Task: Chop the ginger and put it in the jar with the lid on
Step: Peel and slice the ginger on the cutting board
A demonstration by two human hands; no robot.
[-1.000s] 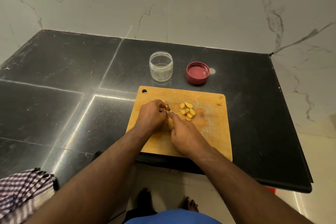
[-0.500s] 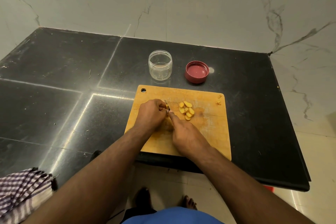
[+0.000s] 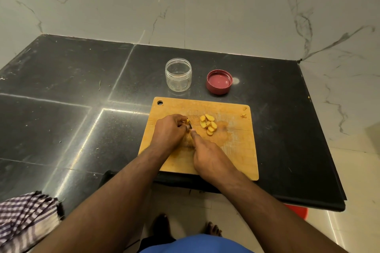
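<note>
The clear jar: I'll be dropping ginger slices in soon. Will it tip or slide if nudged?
The clear jar looks like thin, empty plastic, so it is probably light and may skid on the glossy black counter. It is squat and wide-mouthed, so tipping seems unlikely.

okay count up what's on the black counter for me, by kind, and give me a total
Clear jar: 1
Red lid: 1
Wooden cutting board: 1
Knife: 1
Pile of ginger slices: 1
Checked cloth: 1
Total: 6
</note>
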